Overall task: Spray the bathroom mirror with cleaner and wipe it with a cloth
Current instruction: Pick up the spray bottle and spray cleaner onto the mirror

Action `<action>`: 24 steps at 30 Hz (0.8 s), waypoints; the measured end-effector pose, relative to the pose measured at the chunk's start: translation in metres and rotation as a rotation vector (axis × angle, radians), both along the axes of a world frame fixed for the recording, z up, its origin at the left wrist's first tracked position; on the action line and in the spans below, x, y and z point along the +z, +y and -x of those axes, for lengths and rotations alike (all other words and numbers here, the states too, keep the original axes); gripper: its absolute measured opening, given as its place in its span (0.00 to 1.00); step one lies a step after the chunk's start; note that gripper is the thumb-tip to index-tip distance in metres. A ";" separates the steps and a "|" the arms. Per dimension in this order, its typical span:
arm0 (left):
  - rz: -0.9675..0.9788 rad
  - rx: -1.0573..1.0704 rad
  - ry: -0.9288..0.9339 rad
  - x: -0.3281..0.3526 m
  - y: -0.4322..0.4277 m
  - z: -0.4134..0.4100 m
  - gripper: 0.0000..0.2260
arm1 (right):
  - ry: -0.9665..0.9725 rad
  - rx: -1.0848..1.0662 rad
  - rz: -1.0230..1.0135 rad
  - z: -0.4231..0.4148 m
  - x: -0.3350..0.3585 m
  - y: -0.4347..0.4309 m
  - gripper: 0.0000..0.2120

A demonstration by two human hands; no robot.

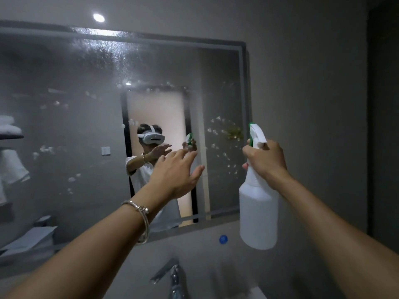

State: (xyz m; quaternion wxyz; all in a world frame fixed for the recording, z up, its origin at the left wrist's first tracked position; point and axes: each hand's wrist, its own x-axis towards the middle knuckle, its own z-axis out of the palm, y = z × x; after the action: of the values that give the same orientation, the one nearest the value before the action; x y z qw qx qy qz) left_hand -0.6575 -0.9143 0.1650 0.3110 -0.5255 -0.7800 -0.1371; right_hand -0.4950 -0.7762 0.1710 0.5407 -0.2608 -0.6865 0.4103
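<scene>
The wall mirror (90,117) fills the left and middle of the view, speckled with wet droplets and a misted patch near its top. My right hand (264,161) grips the neck of a white spray bottle (258,212) with a green and white trigger head, held upright just right of the mirror's edge, nozzle pointing at the glass. My left hand (176,172), with bracelets at the wrist, is raised in front of the mirror, fingers straight and spread, holding nothing. No cloth is in view.
A chrome faucet (170,275) rises at the bottom centre above the basin. A small blue round dot (223,239) sits on the wall under the mirror. Reflected shelves with folded white towels (8,128) show at the left. A grey wall lies to the right.
</scene>
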 end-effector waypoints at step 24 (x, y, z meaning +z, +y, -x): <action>0.001 -0.042 -0.046 -0.011 -0.042 0.012 0.26 | -0.108 0.015 -0.031 0.017 -0.017 -0.054 0.04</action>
State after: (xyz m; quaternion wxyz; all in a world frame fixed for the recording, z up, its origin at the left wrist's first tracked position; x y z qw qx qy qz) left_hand -0.6695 -0.9562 0.1535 0.2897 -0.5386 -0.7759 -0.1551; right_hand -0.5124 -0.8298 0.1539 0.5038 -0.2689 -0.7227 0.3893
